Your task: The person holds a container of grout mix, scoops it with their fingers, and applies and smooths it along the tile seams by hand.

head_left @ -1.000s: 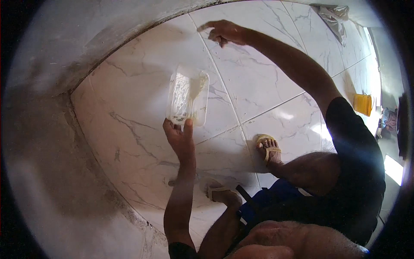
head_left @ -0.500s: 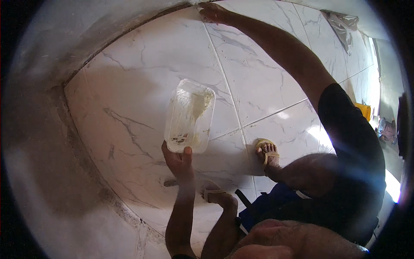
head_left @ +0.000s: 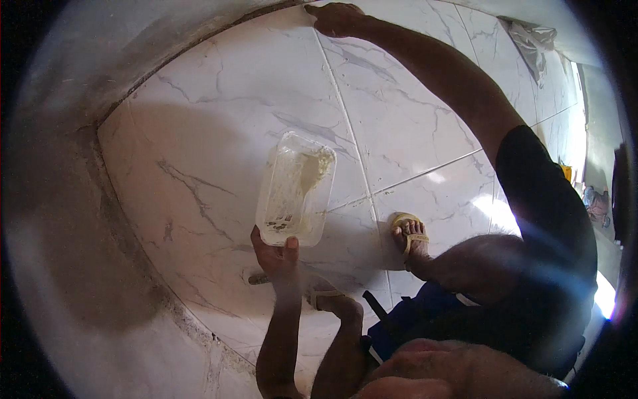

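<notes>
My left hand (head_left: 276, 259) grips the near end of a clear plastic tub (head_left: 264, 199), its thumb over the rim and its fingers underneath. Whitish paste is smeared inside the tub, with some dark specks at the near end. At the far edge of the floor, my right hand (head_left: 337, 20) reaches out on a long arm. Its index finger points to the spot where a tile joint (head_left: 337, 90) meets the base of the wall. The other fingers are curled, and I see no tool in that hand.
White marbled tiles (head_left: 199, 133) cover the floor. A rough grey wall (head_left: 60, 219) bounds it on the left and far side. A short brown stick-like thing (head_left: 259, 279) lies by my left wrist. My sandalled foot (head_left: 412, 238) stands right of the tub. A crumpled grey sheet (head_left: 533, 46) lies far right.
The tub has come slightly nearer to me and to the right in my left hand. My right hand has shifted a little right, its index finger now stretched out more plainly.
</notes>
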Demonstrator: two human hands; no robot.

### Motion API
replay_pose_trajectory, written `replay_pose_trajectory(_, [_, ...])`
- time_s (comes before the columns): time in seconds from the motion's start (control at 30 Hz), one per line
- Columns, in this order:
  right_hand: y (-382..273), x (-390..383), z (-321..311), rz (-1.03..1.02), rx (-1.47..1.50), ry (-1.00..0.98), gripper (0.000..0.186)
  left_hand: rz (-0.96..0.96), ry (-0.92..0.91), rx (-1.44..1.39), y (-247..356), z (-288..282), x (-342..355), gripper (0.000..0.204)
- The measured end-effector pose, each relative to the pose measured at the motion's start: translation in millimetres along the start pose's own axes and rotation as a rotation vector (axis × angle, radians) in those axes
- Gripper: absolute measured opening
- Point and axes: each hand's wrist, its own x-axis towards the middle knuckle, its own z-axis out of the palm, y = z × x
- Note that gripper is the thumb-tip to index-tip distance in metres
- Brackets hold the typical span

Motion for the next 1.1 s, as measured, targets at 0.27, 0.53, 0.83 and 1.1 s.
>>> replay_pose_trajectory(0.27, [-15.7, -4.2, -18.2, -0.008, -0.204, -0.018, 0.054, 0.003, -0.011, 0.016, 1.1, -0.8, -10.7, 0.075])
replay_pose_trajectory(0.53, [-26.2, -4.6, -38.0, 0.034, -0.216, -0.244, 0.053, -0.044, -0.013, 0.11, 9.3, -4.0, -16.4, 0.102])
replay_pose_trajectory(0.83, [-56.1, -22.4, -44.6, 0.031, -0.317, -0.236, 0.066, -0.033, 0.016, 0.048, 6.9, -12.4, -25.3, 0.086])
replay_pose_trajectory(1.1, [-25.8, -17.0, -33.9, 0.131, -0.422, -0.17, 0.062, -0.038, -0.015, -0.015, 9.9, -8.9, -28.9, 0.081])
